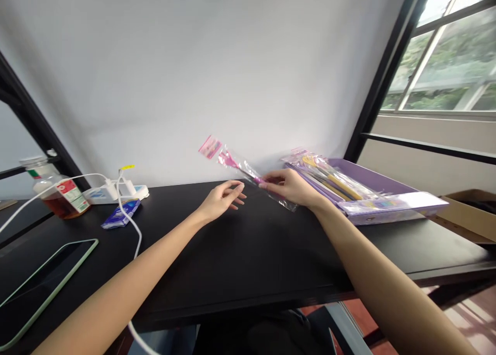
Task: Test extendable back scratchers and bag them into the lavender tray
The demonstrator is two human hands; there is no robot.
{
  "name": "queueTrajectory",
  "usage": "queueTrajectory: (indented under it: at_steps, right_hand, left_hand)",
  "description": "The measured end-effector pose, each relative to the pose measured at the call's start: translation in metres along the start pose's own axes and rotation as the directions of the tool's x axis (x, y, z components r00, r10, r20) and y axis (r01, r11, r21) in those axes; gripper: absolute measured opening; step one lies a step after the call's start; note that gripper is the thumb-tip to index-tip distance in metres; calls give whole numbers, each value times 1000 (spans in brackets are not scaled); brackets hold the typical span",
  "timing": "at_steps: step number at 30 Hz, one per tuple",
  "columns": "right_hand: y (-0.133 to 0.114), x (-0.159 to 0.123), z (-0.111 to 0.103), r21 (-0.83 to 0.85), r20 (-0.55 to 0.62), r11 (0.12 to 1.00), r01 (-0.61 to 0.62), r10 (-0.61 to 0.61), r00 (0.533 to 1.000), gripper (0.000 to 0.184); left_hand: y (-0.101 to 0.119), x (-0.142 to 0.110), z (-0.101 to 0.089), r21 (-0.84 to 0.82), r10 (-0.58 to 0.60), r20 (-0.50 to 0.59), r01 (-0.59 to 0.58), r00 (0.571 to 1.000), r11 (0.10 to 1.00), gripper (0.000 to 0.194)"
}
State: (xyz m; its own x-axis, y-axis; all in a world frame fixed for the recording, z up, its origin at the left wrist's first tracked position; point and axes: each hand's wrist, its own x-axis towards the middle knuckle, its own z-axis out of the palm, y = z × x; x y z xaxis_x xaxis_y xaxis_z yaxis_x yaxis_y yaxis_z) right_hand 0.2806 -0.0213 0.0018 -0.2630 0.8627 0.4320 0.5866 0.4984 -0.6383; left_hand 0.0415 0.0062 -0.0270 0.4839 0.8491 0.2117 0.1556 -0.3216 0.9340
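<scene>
My right hand [284, 188] pinches a slim clear plastic packet [251, 175] above the black table. Inside lies a slender pen-like item with a dark shaft and a pink, forked-looking top; its exact kind is unclear. A pink printed strip forms the packet's far end, which points up and left. My left hand [221, 201] is just left of the packet, fingers loosely curved and apart, holding nothing. To the right of my right hand, a purple box [387, 176] contains several similar packets [329, 176] with yellow and dark items.
On the left of the black table [248, 262] are a tablet-like device [42, 288] in a green case, a blue packet [121, 214], a white power strip [140, 191] with cables, and a bottle [58, 189] of brown liquid. A cardboard box [468, 215] stands beyond the right edge.
</scene>
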Motion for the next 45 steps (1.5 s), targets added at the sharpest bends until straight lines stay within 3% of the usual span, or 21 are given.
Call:
queueTrajectory:
  at_steps: [4,8,13,15,18,21,25,30,33,36,38,42,45]
  right_hand:
    - [10,1,-37,30,-285,998,-52,59,957,40]
    - [23,-10,-81,-33,-394,987,-158,132,910,40]
    - [57,-36,-123,-260,-629,911,-319,91,772,51]
    - [76,-48,-130,-349,-618,858,-377,92,781,36]
    - [99,-62,-132,-419,-540,778,-468,201,818,22]
    - [108,-68,-127,-411,-529,733,-543,293,796,21]
    - [105,-62,-117,-404,-578,699,-591,305,756,20]
    - [102,-52,-115,-505,-541,598,-623,343,768,14]
    - [92,-50,-114,-599,-563,577,-555,189,804,17]
    - [68,-41,-104,-634,-517,677,-373,-13,856,23]
    - [46,-30,-91,-604,-445,758,-247,-63,893,22]
    - [9,-3,-55,-472,-267,876,-95,-39,963,18]
    - [-5,14,-20,-407,-16,913,-1,-6,1000,16]
  left_hand:
    - [9,24,24,341,68,199,-134,978,930,46]
    - [19,51,61,364,192,308,-302,932,881,51]
    - [29,78,114,425,192,345,-335,919,841,66]
    - [31,86,132,466,184,357,-346,916,814,68]
    - [32,95,152,529,187,377,-376,907,761,67]
    - [30,101,164,534,200,361,-377,911,756,63]
    - [25,102,170,501,179,357,-350,917,791,62]
    - [26,97,163,527,159,366,-345,917,777,67]
    - [32,90,147,599,120,405,-362,906,714,69]
    - [40,78,122,709,3,460,-369,888,601,69]
    - [44,68,102,768,-94,487,-375,868,519,67]
    - [41,43,58,818,-146,471,-369,870,441,62]
    - [27,23,24,845,-201,402,-278,893,458,61]
